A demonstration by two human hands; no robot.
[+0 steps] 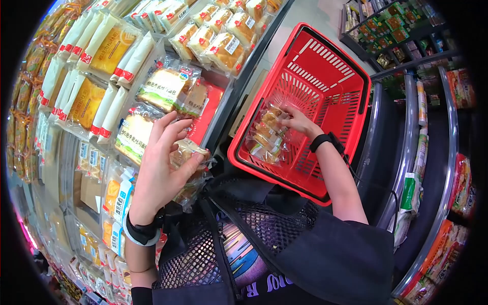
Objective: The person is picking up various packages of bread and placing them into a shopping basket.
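Observation:
My left hand (162, 170) is raised at the shelf and pinches a clear bag of bread (190, 152) between thumb and fingers. My right hand (300, 122) reaches into the red shopping basket (325, 56) and rests its fingers on a clear bag of pastries (265, 134) lying at the basket's bottom. The basket hangs from my right forearm. Both wrists wear black bands.
Shelves of packaged bread and cakes (112, 48) fill the left side, with more packs (223, 35) on the upper tier. Another rack with snack packets (460, 183) curves along the right. A dark shelf unit (391, 30) stands at the top right. A black mesh bag (254, 229) hangs on my chest.

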